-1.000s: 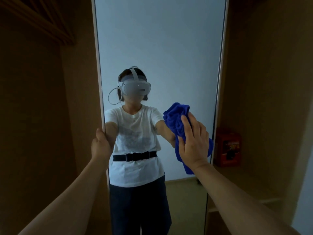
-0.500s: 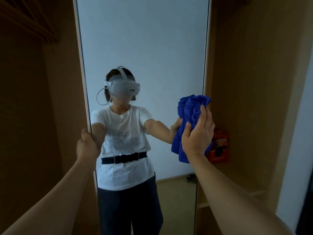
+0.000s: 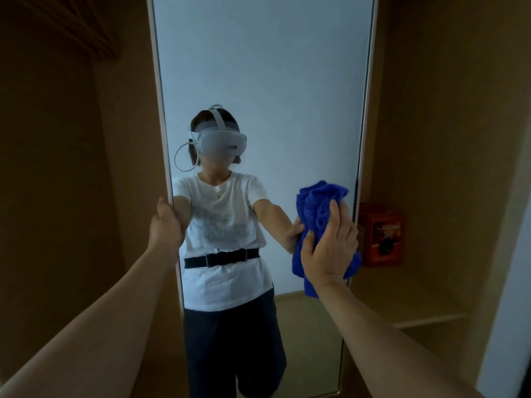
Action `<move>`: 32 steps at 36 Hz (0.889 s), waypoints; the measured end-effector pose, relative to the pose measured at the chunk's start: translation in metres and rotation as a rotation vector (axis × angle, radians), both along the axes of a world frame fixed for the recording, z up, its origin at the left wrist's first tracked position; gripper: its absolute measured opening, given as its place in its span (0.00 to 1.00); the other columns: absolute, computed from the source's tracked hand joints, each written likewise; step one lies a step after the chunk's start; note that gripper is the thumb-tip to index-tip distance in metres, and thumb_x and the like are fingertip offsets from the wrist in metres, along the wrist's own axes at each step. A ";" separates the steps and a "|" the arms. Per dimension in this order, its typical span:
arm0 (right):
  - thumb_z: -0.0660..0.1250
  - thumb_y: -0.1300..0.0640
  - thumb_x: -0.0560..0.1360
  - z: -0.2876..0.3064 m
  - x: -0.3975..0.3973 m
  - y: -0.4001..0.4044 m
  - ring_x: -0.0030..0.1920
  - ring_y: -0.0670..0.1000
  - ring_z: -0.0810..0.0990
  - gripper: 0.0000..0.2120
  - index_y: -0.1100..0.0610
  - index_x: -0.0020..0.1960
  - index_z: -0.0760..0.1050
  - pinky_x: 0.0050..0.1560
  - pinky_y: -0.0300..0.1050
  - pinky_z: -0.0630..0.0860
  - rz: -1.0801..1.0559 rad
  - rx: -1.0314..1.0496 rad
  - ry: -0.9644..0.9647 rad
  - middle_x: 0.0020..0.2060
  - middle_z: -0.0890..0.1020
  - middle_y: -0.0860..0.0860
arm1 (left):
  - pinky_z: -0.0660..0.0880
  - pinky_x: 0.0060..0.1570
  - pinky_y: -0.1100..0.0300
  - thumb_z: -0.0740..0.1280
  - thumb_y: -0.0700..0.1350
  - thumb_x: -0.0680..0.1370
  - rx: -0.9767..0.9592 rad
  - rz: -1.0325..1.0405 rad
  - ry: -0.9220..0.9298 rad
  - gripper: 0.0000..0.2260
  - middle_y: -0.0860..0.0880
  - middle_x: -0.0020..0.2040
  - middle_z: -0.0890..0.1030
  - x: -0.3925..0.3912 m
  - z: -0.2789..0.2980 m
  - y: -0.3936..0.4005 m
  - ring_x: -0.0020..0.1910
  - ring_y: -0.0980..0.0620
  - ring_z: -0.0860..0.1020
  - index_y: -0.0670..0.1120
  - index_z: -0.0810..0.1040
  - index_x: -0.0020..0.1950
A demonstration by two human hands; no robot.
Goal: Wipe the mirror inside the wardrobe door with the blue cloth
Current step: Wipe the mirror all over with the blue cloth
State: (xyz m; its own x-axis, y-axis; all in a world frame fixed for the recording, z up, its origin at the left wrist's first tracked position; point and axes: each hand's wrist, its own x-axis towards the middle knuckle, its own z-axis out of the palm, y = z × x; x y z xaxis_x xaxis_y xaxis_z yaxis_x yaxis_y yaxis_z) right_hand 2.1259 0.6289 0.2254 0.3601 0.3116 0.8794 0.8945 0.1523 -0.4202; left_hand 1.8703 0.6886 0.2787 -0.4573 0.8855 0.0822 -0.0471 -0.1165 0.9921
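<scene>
A tall mirror (image 3: pixel 273 67) with a thin white frame fills the middle of the head view and reflects a person in a white shirt. My right hand (image 3: pixel 329 245) presses a bunched blue cloth (image 3: pixel 317 205) against the glass near the mirror's right edge, fingers spread over the cloth. My left hand (image 3: pixel 166 225) grips the mirror's left edge at about the same height, thumb on the front.
Wooden wardrobe panels stand on both sides of the mirror. A red box (image 3: pixel 379 234) sits on a wooden shelf (image 3: pixel 431 314) just right of the mirror. Wooden slats (image 3: pixel 71 33) hang at the upper left.
My right hand has slid the blue cloth rightward and slightly up along the glass to the mirror's right edge. The left hand keeps its grip on the left edge.
</scene>
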 end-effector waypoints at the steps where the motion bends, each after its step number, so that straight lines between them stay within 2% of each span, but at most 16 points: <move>1: 0.60 0.52 0.70 0.005 -0.002 0.000 0.60 0.62 0.72 0.31 0.57 0.72 0.60 0.57 0.59 0.72 0.021 0.001 -0.062 0.69 0.68 0.59 | 0.71 0.47 0.51 0.47 0.64 0.77 -0.013 -0.010 0.001 0.29 0.46 0.45 0.75 0.000 -0.004 -0.002 0.44 0.47 0.75 0.44 0.69 0.65; 5: 0.65 0.54 0.69 0.034 -0.014 0.005 0.59 0.61 0.72 0.33 0.55 0.72 0.59 0.55 0.58 0.72 0.064 0.025 -0.239 0.70 0.68 0.57 | 0.72 0.49 0.51 0.48 0.64 0.77 -0.047 -0.054 0.007 0.29 0.44 0.44 0.76 -0.002 -0.024 -0.011 0.44 0.46 0.76 0.42 0.70 0.61; 8: 0.61 0.53 0.70 0.054 -0.022 0.007 0.59 0.59 0.71 0.31 0.55 0.72 0.60 0.54 0.56 0.72 0.065 0.048 -0.346 0.69 0.69 0.57 | 0.72 0.59 0.47 0.48 0.65 0.77 -0.054 -0.104 0.015 0.32 0.41 0.53 0.78 -0.006 -0.033 -0.011 0.53 0.44 0.77 0.42 0.71 0.64; 12: 0.59 0.52 0.70 0.061 -0.030 0.008 0.60 0.58 0.68 0.31 0.55 0.72 0.60 0.54 0.57 0.72 0.075 0.059 -0.396 0.69 0.69 0.57 | 0.70 0.58 0.50 0.48 0.62 0.79 -0.037 -0.091 0.030 0.29 0.40 0.58 0.76 -0.005 -0.042 -0.010 0.55 0.43 0.75 0.42 0.70 0.65; 13: 0.60 0.53 0.70 0.059 -0.031 0.008 0.60 0.57 0.68 0.31 0.55 0.72 0.60 0.54 0.56 0.72 0.079 0.059 -0.409 0.69 0.69 0.57 | 0.70 0.56 0.50 0.48 0.61 0.79 -0.035 -0.085 0.027 0.28 0.41 0.56 0.77 -0.004 -0.043 -0.010 0.54 0.43 0.76 0.42 0.70 0.65; 15: 0.62 0.53 0.69 0.052 -0.031 0.009 0.60 0.58 0.68 0.32 0.55 0.72 0.60 0.54 0.56 0.71 0.101 0.065 -0.483 0.70 0.69 0.57 | 0.70 0.49 0.52 0.48 0.60 0.79 -0.060 -0.065 0.002 0.25 0.45 0.45 0.77 -0.002 -0.042 -0.009 0.44 0.48 0.76 0.42 0.71 0.58; 17: 0.65 0.54 0.69 0.042 -0.030 0.010 0.61 0.59 0.70 0.33 0.54 0.72 0.60 0.54 0.56 0.71 0.141 0.072 -0.594 0.70 0.69 0.57 | 0.68 0.43 0.54 0.47 0.60 0.79 -0.075 -0.047 -0.007 0.20 0.47 0.38 0.74 0.000 -0.042 -0.008 0.38 0.51 0.73 0.46 0.69 0.52; 19: 0.66 0.55 0.69 0.030 -0.031 0.010 0.61 0.61 0.71 0.33 0.54 0.72 0.61 0.54 0.57 0.70 0.164 0.065 -0.673 0.70 0.70 0.57 | 0.67 0.40 0.55 0.48 0.60 0.79 -0.078 -0.036 -0.015 0.19 0.47 0.37 0.74 0.001 -0.042 -0.008 0.37 0.51 0.73 0.47 0.68 0.49; 22: 0.67 0.57 0.68 0.013 -0.037 0.007 0.61 0.61 0.72 0.33 0.54 0.71 0.61 0.55 0.57 0.71 0.178 0.039 -0.702 0.69 0.70 0.56 | 0.67 0.39 0.56 0.49 0.61 0.78 -0.090 -0.028 -0.032 0.19 0.47 0.38 0.74 -0.001 -0.041 -0.007 0.37 0.51 0.73 0.47 0.68 0.50; 28: 0.62 0.55 0.69 -0.010 -0.044 -0.002 0.59 0.62 0.75 0.31 0.53 0.71 0.60 0.53 0.57 0.73 0.200 -0.058 -0.782 0.69 0.71 0.56 | 0.68 0.45 0.54 0.49 0.60 0.78 -0.047 -0.028 -0.037 0.25 0.49 0.37 0.72 -0.001 -0.044 -0.005 0.36 0.53 0.72 0.43 0.70 0.62; 32: 0.61 0.54 0.68 -0.035 -0.051 -0.007 0.58 0.61 0.76 0.31 0.51 0.71 0.60 0.53 0.55 0.73 0.217 -0.116 -0.879 0.69 0.71 0.54 | 0.68 0.43 0.55 0.49 0.61 0.78 -0.056 -0.026 -0.051 0.20 0.48 0.37 0.73 0.000 -0.043 -0.005 0.36 0.52 0.72 0.46 0.69 0.51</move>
State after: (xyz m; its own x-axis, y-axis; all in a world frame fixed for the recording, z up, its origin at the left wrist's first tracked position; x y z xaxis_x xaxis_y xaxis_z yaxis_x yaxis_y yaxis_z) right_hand 2.0748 0.6221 0.1904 -0.5018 0.3982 0.7679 0.8563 0.3540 0.3760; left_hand 1.8704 0.6837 0.2352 -0.4364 0.8997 0.0098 -0.0998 -0.0592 0.9932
